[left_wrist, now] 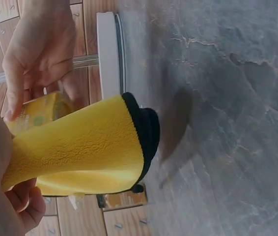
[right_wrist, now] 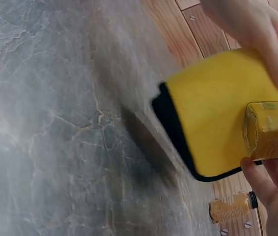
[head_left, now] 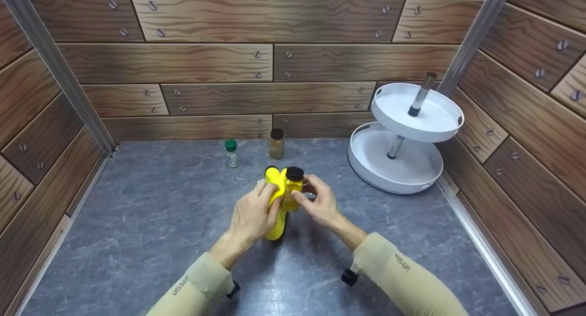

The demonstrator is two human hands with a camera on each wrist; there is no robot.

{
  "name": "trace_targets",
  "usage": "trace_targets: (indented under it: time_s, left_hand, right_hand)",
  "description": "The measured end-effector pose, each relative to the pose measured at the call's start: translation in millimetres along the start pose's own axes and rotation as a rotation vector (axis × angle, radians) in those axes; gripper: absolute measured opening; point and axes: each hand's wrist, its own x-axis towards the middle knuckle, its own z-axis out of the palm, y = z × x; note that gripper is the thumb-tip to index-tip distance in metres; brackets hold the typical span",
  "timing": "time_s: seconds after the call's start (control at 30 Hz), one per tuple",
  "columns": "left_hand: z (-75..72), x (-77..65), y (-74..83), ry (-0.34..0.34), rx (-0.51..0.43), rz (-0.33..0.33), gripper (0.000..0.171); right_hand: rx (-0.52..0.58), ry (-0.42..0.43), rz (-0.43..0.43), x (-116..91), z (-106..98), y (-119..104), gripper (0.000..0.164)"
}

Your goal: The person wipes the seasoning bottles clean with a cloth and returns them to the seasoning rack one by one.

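Above the middle of the table, my left hand (head_left: 254,210) grips a folded yellow cloth (head_left: 275,229) with a dark edge. My right hand (head_left: 322,201) holds a spice jar (head_left: 293,194) with a black lid and yellow contents between thumb and fingers. Cloth and jar meet side by side; in the right wrist view the cloth (right_wrist: 210,108) lies behind the jar (right_wrist: 271,132). From the left wrist, the cloth (left_wrist: 90,142) hangs off the table and partly covers the jar (left_wrist: 50,108).
Farther back stand a small green-capped jar (head_left: 232,155) and a black-capped jar (head_left: 276,145) with brown contents. A white two-tier round tray (head_left: 396,181) stands at the back right. Wood-patterned walls (head_left: 210,62) border the grey marbled table (head_left: 151,224).
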Motion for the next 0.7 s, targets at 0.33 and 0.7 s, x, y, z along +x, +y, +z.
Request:
trace_targets:
  time_s: [0.33, 0.7]
  left_hand:
    - [0.8, -8.8, -1.6, -0.109, -0.041, -0.010, 0.013]
    - [-2.6, 4.0, 5.9, -0.032, -0.113, -0.052, 0.013]
  right_hand:
    - [-0.007, -0.014, 0.002, 5.5, -6.8, -5.0, 0.035]
    - [-0.035, -0.068, -0.023, 1.7, -8.3, 2.0, 0.039]
